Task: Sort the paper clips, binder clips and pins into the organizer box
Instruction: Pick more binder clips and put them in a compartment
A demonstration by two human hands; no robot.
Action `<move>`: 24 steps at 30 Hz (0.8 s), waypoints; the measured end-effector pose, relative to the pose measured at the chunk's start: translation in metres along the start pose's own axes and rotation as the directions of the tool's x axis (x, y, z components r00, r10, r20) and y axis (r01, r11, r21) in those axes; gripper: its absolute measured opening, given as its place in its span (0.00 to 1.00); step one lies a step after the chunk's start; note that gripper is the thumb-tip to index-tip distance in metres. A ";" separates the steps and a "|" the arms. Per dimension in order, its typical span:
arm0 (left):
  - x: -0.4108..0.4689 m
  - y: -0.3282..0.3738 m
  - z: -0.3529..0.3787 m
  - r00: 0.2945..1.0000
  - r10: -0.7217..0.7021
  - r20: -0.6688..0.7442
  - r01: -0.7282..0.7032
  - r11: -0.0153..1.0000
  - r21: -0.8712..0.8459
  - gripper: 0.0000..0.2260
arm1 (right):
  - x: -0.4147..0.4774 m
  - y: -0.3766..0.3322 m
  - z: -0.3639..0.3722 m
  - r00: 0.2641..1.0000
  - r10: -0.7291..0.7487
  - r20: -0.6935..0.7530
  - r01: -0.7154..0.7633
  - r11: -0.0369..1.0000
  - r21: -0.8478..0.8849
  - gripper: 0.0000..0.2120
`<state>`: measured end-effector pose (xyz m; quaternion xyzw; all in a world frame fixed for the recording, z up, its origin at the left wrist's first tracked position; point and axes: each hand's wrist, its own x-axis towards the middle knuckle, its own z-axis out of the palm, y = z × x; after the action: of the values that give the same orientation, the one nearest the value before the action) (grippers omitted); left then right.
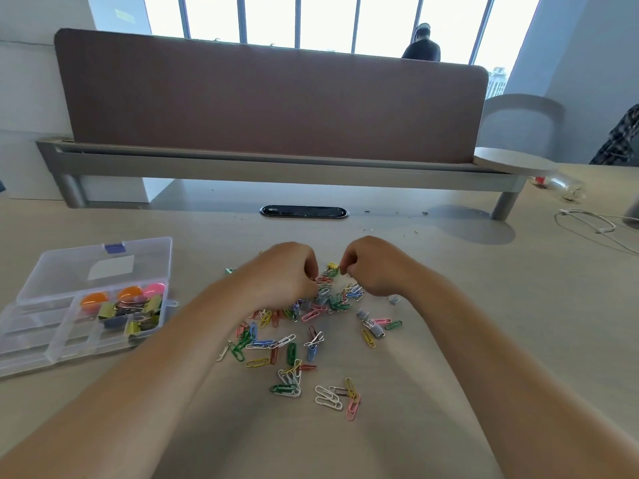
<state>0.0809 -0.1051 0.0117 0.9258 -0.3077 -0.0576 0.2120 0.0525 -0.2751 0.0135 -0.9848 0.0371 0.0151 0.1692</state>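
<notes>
Okay, left hand [287, 271] and right hand [375, 267] grips pinch tangled clips [326, 279]; tease apart gently, then drop into box [31, 328].

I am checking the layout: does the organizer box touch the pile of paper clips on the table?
Apart. In the head view the left forearm and bare table lie between the organizer box and the nearest paper clips.
</notes>
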 end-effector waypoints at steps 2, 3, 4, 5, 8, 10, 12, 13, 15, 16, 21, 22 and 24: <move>0.005 0.001 0.001 0.999 -0.016 -0.028 0.016 1.000 -0.006 0.09 | 0.008 0.004 0.001 0.997 0.050 -0.053 -0.049 0.999 0.021 0.12; 0.008 0.002 0.001 0.999 -0.019 -0.041 0.019 1.000 -0.010 0.09 | 0.013 0.005 0.002 0.994 0.071 -0.079 -0.069 0.997 0.025 0.11; 0.011 0.003 0.001 0.998 -0.023 -0.053 0.022 1.000 -0.014 0.08 | 0.016 0.006 0.003 0.991 0.087 -0.099 -0.085 0.996 0.020 0.10; 0.013 0.003 0.002 0.998 -0.027 -0.062 0.026 0.999 -0.018 0.08 | 0.020 0.006 0.004 0.989 0.096 -0.113 -0.095 0.995 0.009 0.09; 0.020 0.003 0.006 0.997 -0.039 -0.065 0.039 0.999 -0.010 0.08 | 0.027 0.004 0.007 0.990 0.061 -0.127 -0.061 0.998 0.003 0.14; 0.023 0.001 0.008 0.997 -0.041 -0.063 0.042 0.999 0.008 0.08 | 0.030 0.002 0.008 0.994 0.035 -0.103 -0.033 0.999 0.015 0.19; 0.025 0.000 0.010 0.997 -0.042 -0.065 0.043 0.999 0.015 0.07 | 0.032 0.000 0.009 0.997 0.019 -0.072 -0.019 1.000 0.005 0.22; 0.026 -0.001 0.011 0.997 -0.041 -0.068 0.043 0.999 0.016 0.07 | 0.033 0.000 0.010 0.998 0.013 -0.057 -0.013 1.000 -0.007 0.23; 0.027 -0.003 0.012 0.997 -0.040 -0.072 0.042 0.999 0.026 0.07 | 0.036 -0.001 0.011 1.000 0.004 -0.025 -0.005 0.999 -0.041 0.23; 0.027 -0.004 0.013 0.997 -0.038 -0.071 0.041 0.999 0.031 0.07 | 0.037 -0.001 0.012 1.000 -0.001 -0.014 0.000 0.998 -0.057 0.22; 0.027 -0.006 0.013 0.997 -0.034 -0.070 0.036 0.999 0.025 0.08 | 0.041 0.002 0.015 1.000 0.003 -0.025 -0.005 0.997 -0.075 0.16; 0.027 -0.007 0.012 0.997 -0.035 -0.070 0.037 0.999 0.025 0.08 | 0.041 0.002 0.014 1.000 -0.001 -0.024 -0.001 0.997 -0.073 0.13; 0.026 -0.007 0.012 0.997 -0.034 -0.069 0.036 0.999 0.027 0.07 | 0.039 0.000 0.012 1.000 -0.011 -0.013 0.010 0.997 -0.078 0.10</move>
<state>0.1029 -0.1202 -0.0017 0.9354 -0.2847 -0.0250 0.2082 0.0914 -0.2734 0.0006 -0.9909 0.0323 0.0091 0.1302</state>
